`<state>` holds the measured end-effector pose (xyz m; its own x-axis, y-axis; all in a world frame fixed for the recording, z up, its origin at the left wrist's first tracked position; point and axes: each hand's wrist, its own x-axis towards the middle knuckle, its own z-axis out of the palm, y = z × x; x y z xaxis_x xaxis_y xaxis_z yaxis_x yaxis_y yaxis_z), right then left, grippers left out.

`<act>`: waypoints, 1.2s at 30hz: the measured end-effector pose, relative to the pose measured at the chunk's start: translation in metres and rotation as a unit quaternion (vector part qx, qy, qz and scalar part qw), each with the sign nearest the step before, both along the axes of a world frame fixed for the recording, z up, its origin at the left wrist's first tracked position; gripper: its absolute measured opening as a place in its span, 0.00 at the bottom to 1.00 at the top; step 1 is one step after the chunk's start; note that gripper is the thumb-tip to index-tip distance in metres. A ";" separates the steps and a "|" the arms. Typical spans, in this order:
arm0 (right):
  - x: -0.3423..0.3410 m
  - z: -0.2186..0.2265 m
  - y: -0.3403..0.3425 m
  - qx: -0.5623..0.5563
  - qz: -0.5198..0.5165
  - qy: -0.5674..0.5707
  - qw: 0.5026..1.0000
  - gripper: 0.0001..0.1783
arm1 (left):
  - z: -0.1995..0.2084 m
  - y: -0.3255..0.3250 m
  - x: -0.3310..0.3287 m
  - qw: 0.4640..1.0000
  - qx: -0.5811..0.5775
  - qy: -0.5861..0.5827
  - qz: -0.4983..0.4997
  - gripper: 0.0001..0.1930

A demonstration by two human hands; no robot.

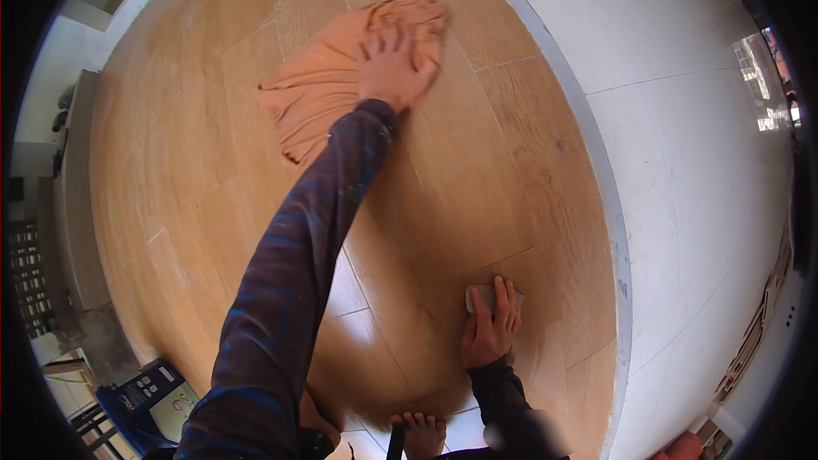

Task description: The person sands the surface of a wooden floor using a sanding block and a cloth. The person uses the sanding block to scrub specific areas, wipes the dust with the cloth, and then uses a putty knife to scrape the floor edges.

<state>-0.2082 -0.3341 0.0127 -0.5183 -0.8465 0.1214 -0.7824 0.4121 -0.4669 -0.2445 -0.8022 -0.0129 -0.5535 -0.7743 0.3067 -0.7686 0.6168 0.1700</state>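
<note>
My left hand (395,71) is stretched far forward, its fingers spread flat on a crumpled orange-brown cloth (319,89). The cloth lies bunched on the wood-look tile floor (221,145), with folds trailing to the left of the hand. Closer to my feet, my right hand (492,332) is on a small grey rectangular pad (482,298) that rests on the same floor. Its fingers reach over the pad and hide part of it, so its exact kind cannot be told.
A pale grey border strip (609,179) divides the wood-look tiles from glossy white tiles (682,162) on the right. At lower left stands a dark blue box or bag (153,400) with a pale label. My bare foot (422,436) shows at the bottom. Boards (754,332) lie along the right.
</note>
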 end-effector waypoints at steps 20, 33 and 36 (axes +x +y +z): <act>-0.041 0.000 0.072 -0.102 -0.215 0.023 0.971 0.18 | 0.027 0.196 0.328 0.977 0.165 -0.122 -0.064 0.43; -0.046 -0.005 0.073 -0.104 -0.198 -0.004 0.975 0.18 | 0.005 0.082 -0.066 0.989 0.032 -0.047 -0.136 0.41; -0.040 -0.011 0.082 -0.192 -0.292 -0.032 0.936 0.18 | 0.016 0.191 -0.050 0.974 0.050 -0.041 -0.217 0.41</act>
<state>-0.2481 -0.2524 0.0018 -0.8962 -0.3168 0.3107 -0.4407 0.5535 -0.7068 -0.2948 -0.6108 0.0027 -0.8554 -0.4847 0.1827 -0.4519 0.8707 0.1939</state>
